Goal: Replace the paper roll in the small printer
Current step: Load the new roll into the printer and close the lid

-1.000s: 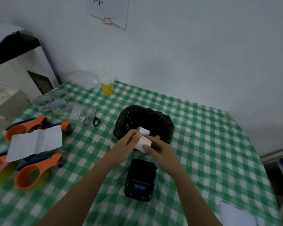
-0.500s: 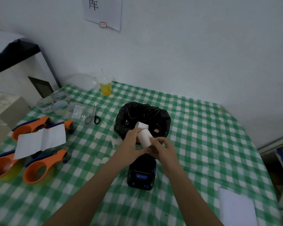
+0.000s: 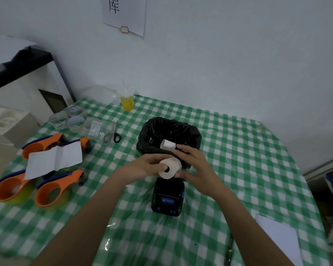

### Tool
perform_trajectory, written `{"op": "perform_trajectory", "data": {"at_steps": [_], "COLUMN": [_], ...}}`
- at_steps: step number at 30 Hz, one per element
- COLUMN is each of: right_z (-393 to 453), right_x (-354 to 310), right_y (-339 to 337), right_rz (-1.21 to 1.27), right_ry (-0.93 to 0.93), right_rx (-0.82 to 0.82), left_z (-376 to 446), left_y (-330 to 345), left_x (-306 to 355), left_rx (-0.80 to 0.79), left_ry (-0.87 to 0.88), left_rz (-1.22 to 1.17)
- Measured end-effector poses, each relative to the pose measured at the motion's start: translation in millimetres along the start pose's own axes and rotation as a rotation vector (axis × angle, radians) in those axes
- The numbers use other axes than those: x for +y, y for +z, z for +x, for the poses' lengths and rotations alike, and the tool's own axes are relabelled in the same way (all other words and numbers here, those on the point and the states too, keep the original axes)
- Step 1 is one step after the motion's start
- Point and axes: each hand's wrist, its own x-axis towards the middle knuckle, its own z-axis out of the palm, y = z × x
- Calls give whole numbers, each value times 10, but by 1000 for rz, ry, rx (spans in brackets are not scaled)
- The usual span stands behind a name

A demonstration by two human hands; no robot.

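Note:
A white paper roll [image 3: 170, 168] is held above the back of the small black printer [image 3: 168, 197], its hollow core facing me. My left hand [image 3: 145, 166] grips the roll from the left, thumb near the core. My right hand [image 3: 194, 164] holds its right side, with fingers pinching a loose white paper tail [image 3: 169, 144] that sticks up over the bin. The printer lies on the green checked tablecloth, blue-lit panel toward me; its rear part is hidden by the roll and hands.
A bin lined with a black bag [image 3: 169, 133] stands just behind the printer. At left are orange tape dispensers [image 3: 56, 189], a white sheet [image 3: 54, 160], scissors [image 3: 112, 135] and tape rolls [image 3: 67, 120]. A yellow drink cup [image 3: 127, 100] is at the back, white paper [image 3: 279, 237] at right.
The roll has turned so its core faces me and has come down closer to the printer. Both hands stay on it; the camera has tilted up slightly.

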Motion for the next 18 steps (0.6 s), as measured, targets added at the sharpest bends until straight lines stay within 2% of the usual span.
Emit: {"op": "perform_trajectory", "data": {"at_steps": [3,7,11,15,18], "right_z": [21,-27,-117,-219,-334], "right_x": [10,-23,-18,154,391], "right_y": [18,99,230,448,662], "right_rz": [-50,8,10,-95,-192], "right_ry": [-24,34,174,298,346], "right_rx": [-108,-79,-10,59,68], "left_z": [-11,31,59,146,295], "left_y": [-1,22,60,58,37], "left_x": [-44,-217,-295,-405,-619], "left_rx": [-33,21,96,299,516], "left_ry": [-58,-62,-118,-158,-52], "left_rz": [-68,-190,-177,-13,297]}}
